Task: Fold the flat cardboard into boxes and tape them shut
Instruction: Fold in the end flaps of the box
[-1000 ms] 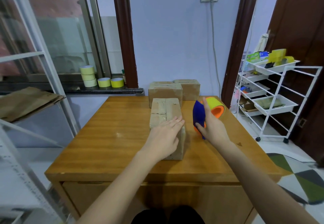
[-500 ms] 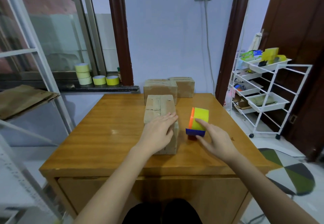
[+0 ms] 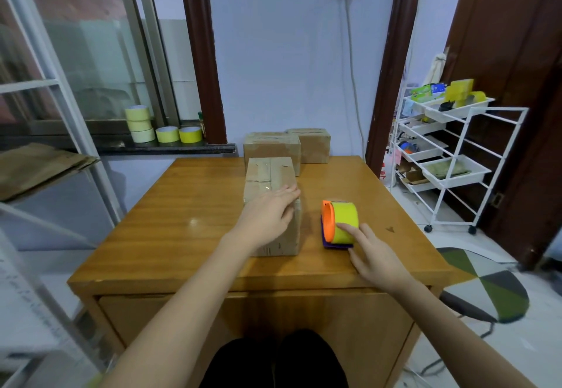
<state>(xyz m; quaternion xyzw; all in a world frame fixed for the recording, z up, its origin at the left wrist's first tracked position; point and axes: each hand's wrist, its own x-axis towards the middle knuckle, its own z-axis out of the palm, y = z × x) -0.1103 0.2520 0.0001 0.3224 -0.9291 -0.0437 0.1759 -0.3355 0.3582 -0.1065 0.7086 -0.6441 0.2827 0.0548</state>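
Fingers of the left hand lie straight and flat on top of the taped cardboard box, pressing its near end without curling round it. Just to their right, the right hand is loosely open, its index fingertip touching the yellow tape roll on the tape dispenser, which stands on the wooden table right beside the box; nothing is gripped. Beyond the left fingers, two more closed boxes sit at the table's far edge against the wall. Farther off to the left, spare tape rolls line the windowsill, and flat cardboard rests on a shelf. Well off to the right stands a white wire trolley.
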